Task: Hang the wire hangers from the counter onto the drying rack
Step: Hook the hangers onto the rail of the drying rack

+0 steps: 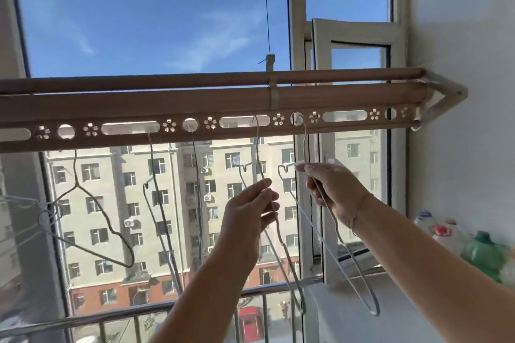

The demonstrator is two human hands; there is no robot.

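A brown drying rack [195,103] with punched holes and slots spans the window at head height. Several wire hangers hang from it. My right hand [331,189] grips the neck of a pale wire hanger [359,273] whose hook sits in a round hole [296,119] near the rack's right end. My left hand [250,209] pinches the shoulder of the neighbouring wire hanger [281,253], hooked in the long slot [245,122] just to the left. Further left, a grey hanger [156,203] and a thin one [196,175] dangle freely.
A twisted hanger [111,231] hangs at the far left beside tangled white cord [47,211]. An open window sash [359,36] stands behind the rack on the right. Bottles [485,253] sit on the white ledge by the right wall. A metal railing [117,315] runs outside below.
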